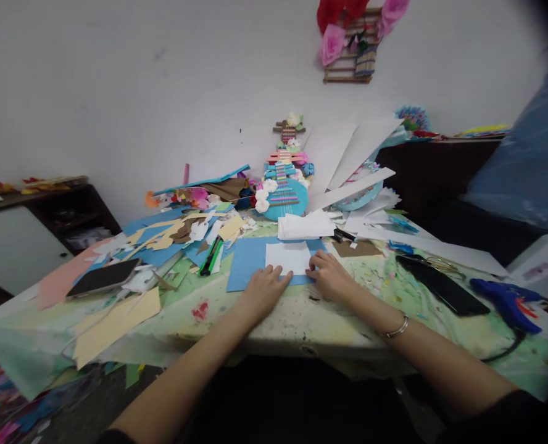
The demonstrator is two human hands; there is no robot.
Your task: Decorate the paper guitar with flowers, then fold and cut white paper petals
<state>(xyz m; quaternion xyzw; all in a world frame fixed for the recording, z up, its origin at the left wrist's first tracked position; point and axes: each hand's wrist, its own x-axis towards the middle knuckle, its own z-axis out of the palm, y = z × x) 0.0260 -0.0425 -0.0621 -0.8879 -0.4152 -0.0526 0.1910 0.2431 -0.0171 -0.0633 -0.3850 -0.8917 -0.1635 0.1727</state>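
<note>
A white sheet of paper (287, 254) lies on a blue sheet (246, 262) in the middle of the table. My left hand (265, 293) rests over the lower left edge of the white sheet, with its fingers laid on the paper and its thumb apart. At the lower right corner, my right hand (330, 275) has curled fingers, with thumb and index finger pinched at the paper's edge. Just behind is a stack of folded white paper (305, 226), with black pens (345, 234) beside it. A green utility knife (211, 256) lies left of the blue sheet.
Paper scraps (176, 231) and a phone (103, 277) cover the left side. On the right are a black flat object (443, 287) and a blue glue gun (508, 302) with its cord. A blue decorated instrument-shaped craft (286, 198) stands at the back against the wall.
</note>
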